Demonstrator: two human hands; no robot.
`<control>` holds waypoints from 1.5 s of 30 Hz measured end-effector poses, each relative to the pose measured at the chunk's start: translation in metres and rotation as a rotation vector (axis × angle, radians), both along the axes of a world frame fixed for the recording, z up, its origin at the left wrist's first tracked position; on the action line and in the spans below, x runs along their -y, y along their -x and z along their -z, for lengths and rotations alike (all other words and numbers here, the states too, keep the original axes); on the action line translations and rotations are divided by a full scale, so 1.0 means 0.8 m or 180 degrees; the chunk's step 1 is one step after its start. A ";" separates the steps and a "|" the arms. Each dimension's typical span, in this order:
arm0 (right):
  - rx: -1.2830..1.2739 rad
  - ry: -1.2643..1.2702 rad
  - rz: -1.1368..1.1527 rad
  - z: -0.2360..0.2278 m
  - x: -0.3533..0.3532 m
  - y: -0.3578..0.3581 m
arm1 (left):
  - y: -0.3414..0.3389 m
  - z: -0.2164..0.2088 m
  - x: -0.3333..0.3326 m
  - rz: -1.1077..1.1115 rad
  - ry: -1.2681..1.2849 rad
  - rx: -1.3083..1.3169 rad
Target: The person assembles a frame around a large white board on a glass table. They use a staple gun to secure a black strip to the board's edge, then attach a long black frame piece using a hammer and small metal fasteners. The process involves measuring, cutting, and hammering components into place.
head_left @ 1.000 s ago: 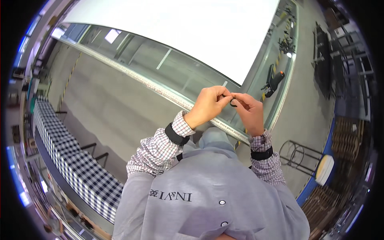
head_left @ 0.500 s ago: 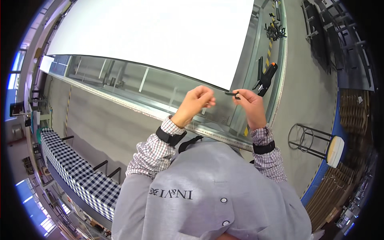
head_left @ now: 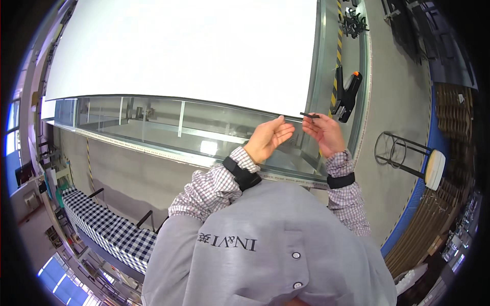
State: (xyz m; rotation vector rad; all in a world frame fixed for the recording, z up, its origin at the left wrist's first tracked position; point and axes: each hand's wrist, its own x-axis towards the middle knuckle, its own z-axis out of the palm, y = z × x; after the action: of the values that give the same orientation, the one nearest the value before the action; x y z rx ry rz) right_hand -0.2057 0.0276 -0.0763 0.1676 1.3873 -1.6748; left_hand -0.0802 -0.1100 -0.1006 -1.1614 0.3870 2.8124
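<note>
A small, thin black strip point(head_left: 310, 116) is pinched between the thumb and fingers of my right hand point(head_left: 326, 135), at the near right corner of a large white sheet point(head_left: 194, 51). My left hand point(head_left: 266, 141) is just to the left, below the sheet's dark near edge. Its fingers are stretched out and apart from the thumb, and I see nothing in them. The sheet lies over a long metal-framed table point(head_left: 153, 149) with glassy panels. To the right of my right hand, a black spring clamp point(head_left: 348, 97) with an orange tip rests on the table's right side.
Several small black clamps point(head_left: 353, 23) lie bunched farther up the table's right side. A round-seated stool point(head_left: 434, 170) stands on the floor at right, before stacked brown cardboard point(head_left: 451, 122). At lower left is a bench with a checked cloth point(head_left: 109, 229).
My left hand's curled fingers have straightened out. My right hand still pinches the black strip, now turned more palm-up. The sheet's near edge sits lower in the picture as the view shifted.
</note>
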 end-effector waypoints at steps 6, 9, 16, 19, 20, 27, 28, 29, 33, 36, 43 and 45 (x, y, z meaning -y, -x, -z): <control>-0.1324 -0.1098 -0.0127 -0.030 0.003 -0.004 | 0.013 0.013 0.011 0.0078 0.0167 -0.0356; -0.1428 -0.1303 -0.0192 -0.017 0.006 -0.008 | 0.009 0.021 0.013 0.0271 0.0411 -0.0228; -0.1038 -0.1113 0.0064 -0.008 0.031 -0.033 | 0.013 0.010 0.015 0.0355 0.0690 -0.0380; -0.1142 -0.1022 0.0171 -0.005 0.032 -0.036 | 0.013 0.014 0.016 0.0364 0.0710 -0.0447; -0.1216 -0.0969 0.0229 -0.002 0.032 -0.038 | 0.012 0.014 0.015 0.0359 0.0738 -0.0458; -0.1393 -0.0805 0.0589 0.020 0.035 -0.050 | 0.019 -0.004 0.007 0.0560 0.1065 -0.0830; -0.1318 -0.0738 0.0650 0.020 0.036 -0.051 | 0.021 -0.010 0.004 0.0683 0.1243 -0.0948; -0.1242 -0.0671 0.0711 0.018 0.037 -0.052 | 0.024 -0.009 -0.003 0.0603 0.1192 -0.0961; -0.1158 -0.0582 0.0817 0.023 0.035 -0.055 | 0.035 -0.008 -0.018 0.0159 0.1079 -0.0511; -0.1239 -0.0761 0.0681 0.024 0.036 -0.055 | 0.037 0.004 -0.020 -0.0150 0.0821 -0.0154; -0.1052 -0.0485 0.0818 0.027 0.031 -0.056 | 0.029 0.009 -0.014 -0.0175 0.0892 0.0014; -0.0905 -0.0449 0.0764 0.019 0.029 -0.055 | 0.029 0.004 -0.012 -0.0100 0.1013 -0.0003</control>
State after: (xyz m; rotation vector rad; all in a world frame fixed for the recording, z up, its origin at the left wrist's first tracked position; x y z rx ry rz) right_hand -0.1616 0.0048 -0.0915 0.1876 1.7575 -1.8505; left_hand -0.1036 -0.1001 -0.1038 -1.2265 0.8493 2.8500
